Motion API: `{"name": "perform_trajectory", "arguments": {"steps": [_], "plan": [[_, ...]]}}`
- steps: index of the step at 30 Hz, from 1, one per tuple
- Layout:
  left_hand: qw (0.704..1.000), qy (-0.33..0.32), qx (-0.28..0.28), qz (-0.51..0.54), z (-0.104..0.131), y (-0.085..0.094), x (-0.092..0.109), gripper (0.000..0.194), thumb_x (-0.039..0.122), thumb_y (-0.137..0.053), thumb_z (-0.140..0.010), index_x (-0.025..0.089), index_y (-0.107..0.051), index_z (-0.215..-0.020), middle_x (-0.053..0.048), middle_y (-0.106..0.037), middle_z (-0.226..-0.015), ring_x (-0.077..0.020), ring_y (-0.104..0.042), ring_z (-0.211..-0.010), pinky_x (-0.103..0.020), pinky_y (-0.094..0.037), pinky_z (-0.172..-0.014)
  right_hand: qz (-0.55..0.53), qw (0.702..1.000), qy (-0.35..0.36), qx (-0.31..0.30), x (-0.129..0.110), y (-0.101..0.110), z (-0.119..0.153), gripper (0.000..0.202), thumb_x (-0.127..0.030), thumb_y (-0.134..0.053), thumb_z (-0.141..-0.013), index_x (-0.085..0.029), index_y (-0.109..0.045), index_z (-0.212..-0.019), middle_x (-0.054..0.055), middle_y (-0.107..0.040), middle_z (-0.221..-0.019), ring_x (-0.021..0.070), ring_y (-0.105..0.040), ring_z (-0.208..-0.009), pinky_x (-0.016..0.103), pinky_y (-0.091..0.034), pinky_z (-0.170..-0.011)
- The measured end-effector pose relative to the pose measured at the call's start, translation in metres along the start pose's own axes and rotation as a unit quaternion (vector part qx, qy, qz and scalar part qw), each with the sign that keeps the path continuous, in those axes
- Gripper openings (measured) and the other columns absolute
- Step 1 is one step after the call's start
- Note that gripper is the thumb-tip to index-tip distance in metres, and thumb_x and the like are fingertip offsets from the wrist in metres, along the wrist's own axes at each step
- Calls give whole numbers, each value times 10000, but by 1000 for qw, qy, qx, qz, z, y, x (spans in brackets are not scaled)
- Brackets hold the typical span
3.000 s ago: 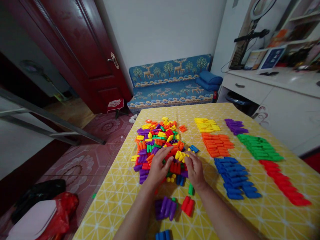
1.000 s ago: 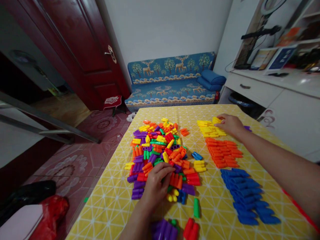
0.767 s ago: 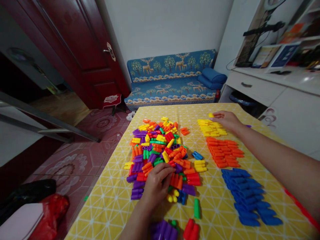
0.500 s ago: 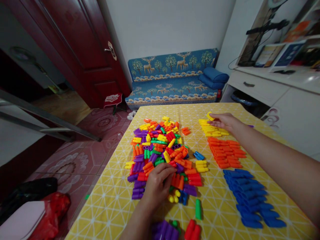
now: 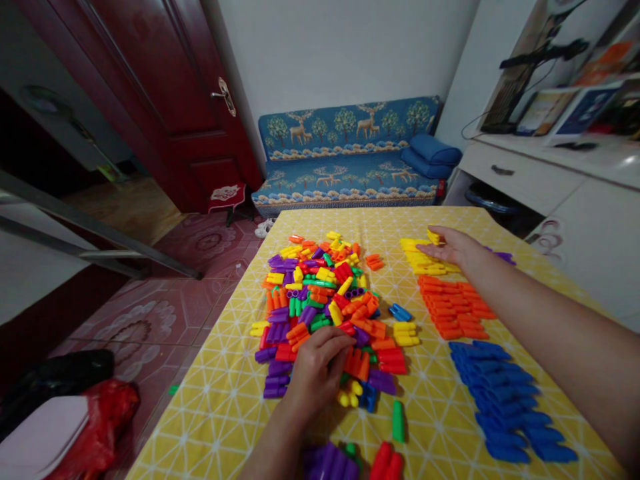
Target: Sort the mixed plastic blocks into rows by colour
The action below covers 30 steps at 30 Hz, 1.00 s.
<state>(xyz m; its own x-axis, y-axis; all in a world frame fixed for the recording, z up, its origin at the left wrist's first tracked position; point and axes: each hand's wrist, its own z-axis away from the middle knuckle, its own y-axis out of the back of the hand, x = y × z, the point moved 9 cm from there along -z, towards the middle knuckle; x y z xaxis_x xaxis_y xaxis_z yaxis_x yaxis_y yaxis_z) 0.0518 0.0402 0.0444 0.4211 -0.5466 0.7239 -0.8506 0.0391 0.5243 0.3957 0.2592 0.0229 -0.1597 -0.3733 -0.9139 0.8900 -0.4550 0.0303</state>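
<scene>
My right hand (image 5: 447,248) pinches a yellow plastic building block (image 5: 434,236) between thumb and fingers. It is just above a group of yellow blocks (image 5: 425,265) at the far right of the table. Nearer to me lie stacked orange blocks (image 5: 453,307), then blue blocks (image 5: 500,393). My left hand (image 5: 323,360) rests at the near side of a mixed heap of coloured blocks (image 5: 320,293), its fingers curled together; whatever is in them is hidden. Orange blocks (image 5: 358,364) lie right beside its fingertips.
A yellow patterned tablecloth (image 5: 215,400) covers the table. Near its front edge lie a green block (image 5: 398,421), red blocks (image 5: 386,461) and purple blocks (image 5: 331,463). Beyond stands a blue sofa (image 5: 345,177); a white cabinet (image 5: 590,200) is on the right.
My right hand has moved slightly right with the yellow block, showing more of the purple blocks behind its wrist. The left hand stays in place at the heap.
</scene>
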Motion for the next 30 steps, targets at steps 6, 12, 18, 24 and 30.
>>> {"name": "perform_trajectory", "arguments": {"steps": [6,12,18,24,30], "plan": [[1000,-1,-1,3,0,0,1,209,137,-525,-927,195,-702,-1021,-80,-691,-999,-156,-654,-930,-261,-543,-806,8,999,-49,22,12,0,-6,339,-262,-619,-893,-165,-499,-1194,54,-567,-885,86,-637,-594,141,-544,-475],[1000,6,-3,5,-1,1,2,214,150,-509,-936,195,-705,-1012,-92,-691,-987,-170,-656,-915,-274,-546,-786,32,999,-9,33,12,5,-17,333,-312,-731,-800,-193,-586,-1074,40,-637,-776,86,-608,-533,134,-500,-415],[1000,2,-2,-4,-1,1,1,208,143,-519,-931,198,-702,-1015,-88,-689,-988,-167,-656,-915,-272,-547,-786,55,998,27,28,10,7,-20,301,-318,-743,-767,-208,-624,-1021,21,-639,-693,118,-634,-563,176,-528,-443],[1000,-5,-1,-6,0,0,0,205,130,-531,-924,194,-702,-1017,-81,-688,-992,-155,-656,-921,-255,-548,-800,97,993,70,20,7,15,-19,340,-247,-814,-671,-174,-642,-955,38,-682,-780,158,-675,-728,195,-528,-500],[1000,-7,-4,-9,-1,0,2,208,130,-532,-922,193,-702,-1023,-86,-687,-997,-162,-654,-930,-264,-550,-798,339,906,245,71,-16,52,-34,458,-278,-826,-623,-197,-688,-1052,82,-698,-1114,255,-653,-1027,343,-531,-856]]}}
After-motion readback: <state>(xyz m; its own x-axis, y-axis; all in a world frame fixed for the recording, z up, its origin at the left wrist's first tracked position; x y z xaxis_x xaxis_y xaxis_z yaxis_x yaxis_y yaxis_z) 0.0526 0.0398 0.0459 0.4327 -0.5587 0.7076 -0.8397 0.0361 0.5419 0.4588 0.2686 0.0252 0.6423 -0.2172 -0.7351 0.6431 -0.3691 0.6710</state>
